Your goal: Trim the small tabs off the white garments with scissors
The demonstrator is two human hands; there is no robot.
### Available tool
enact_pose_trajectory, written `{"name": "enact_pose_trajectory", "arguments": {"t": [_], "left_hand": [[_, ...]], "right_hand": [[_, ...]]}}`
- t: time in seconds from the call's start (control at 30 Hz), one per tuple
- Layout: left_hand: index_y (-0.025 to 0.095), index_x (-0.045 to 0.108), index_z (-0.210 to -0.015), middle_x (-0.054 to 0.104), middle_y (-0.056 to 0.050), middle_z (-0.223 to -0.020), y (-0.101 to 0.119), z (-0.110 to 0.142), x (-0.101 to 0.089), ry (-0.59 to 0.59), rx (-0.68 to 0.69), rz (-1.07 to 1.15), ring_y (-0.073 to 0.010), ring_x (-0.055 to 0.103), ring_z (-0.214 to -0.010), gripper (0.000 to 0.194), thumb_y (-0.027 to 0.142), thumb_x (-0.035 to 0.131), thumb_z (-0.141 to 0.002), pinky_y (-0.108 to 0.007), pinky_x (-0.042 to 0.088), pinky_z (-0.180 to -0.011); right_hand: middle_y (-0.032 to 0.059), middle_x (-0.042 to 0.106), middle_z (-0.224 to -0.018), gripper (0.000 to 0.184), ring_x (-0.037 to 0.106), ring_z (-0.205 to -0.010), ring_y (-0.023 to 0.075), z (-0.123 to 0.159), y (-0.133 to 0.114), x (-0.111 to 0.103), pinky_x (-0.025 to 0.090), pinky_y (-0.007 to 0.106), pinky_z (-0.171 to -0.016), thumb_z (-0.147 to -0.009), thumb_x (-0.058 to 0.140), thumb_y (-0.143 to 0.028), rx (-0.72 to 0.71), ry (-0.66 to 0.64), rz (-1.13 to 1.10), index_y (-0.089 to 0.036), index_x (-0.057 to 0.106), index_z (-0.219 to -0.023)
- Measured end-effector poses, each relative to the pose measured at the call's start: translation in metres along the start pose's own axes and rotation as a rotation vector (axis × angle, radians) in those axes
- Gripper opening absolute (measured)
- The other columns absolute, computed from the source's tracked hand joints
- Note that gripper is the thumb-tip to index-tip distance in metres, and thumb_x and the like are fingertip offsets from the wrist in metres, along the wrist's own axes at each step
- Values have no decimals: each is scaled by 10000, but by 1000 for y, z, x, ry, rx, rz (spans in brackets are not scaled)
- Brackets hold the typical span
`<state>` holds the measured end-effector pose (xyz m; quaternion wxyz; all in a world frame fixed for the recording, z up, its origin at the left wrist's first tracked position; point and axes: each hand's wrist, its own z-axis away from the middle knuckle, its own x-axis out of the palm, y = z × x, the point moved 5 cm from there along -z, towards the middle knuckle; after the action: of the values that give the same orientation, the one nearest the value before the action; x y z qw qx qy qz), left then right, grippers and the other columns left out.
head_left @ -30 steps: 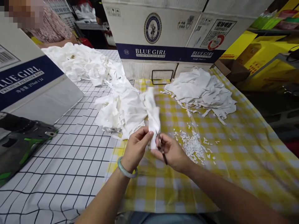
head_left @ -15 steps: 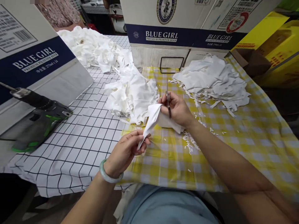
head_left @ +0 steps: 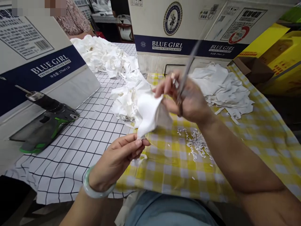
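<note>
My left hand (head_left: 117,153) pinched white cloth (head_left: 147,110), right hand (head_left: 194,102) curled round scissors (head_left: 191,61), cloth at fingertips; clippings (head_left: 198,142), centre-left pile (head_left: 125,102), right-side pile (head_left: 221,84) suggested part-done.

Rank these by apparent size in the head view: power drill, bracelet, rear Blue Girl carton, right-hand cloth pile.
1. Rear Blue Girl carton
2. Power drill and right-hand cloth pile: too alike to rank
3. Bracelet

Counter (head_left: 80,138): black-grid white cover at left, yellow-and-white checked cover at right. Printed cartons (head_left: 155,58) stand along the rear and left. Yellow boxes (head_left: 283,59) occupy the right background. Right background lighting: dim.
</note>
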<state>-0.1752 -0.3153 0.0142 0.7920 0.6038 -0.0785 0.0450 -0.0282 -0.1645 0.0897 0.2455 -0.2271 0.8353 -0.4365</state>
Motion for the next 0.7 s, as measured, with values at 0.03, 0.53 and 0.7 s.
{"name": "enact_pose_trajectory", "arguments": {"t": [0.03,0.53,0.7], "left_hand": [[154,698,-835,514,-10,-640,-4,0,-4,64,59,-155,-112,446,-592,227,343,586,-891,-235,368,-544],[186,604,-962,595,-6,-738,-37,23,2,263,266,-780,-131,522,-625,152,154,469,-899,-248,418,-577],[182,602,-930,577,-23,-794,-29,25,-3,369,311,-737,-142,502,-690,116,170,499,-880,-264,397,-627]], "right_hand": [[17,687,-1007,223,638,-1004,189,12,9,3,480,394,-983,-755,707,-157,64,-52,34,-218,549,-901],[54,637,-927,132,585,-932,187,81,71,62,467,315,-868,-755,711,-185,267,-318,14,-167,640,-865],[24,600,-828,191,565,-883,173,97,71,77,462,278,-794,-653,656,-42,265,-460,33,-169,647,-795]]}}
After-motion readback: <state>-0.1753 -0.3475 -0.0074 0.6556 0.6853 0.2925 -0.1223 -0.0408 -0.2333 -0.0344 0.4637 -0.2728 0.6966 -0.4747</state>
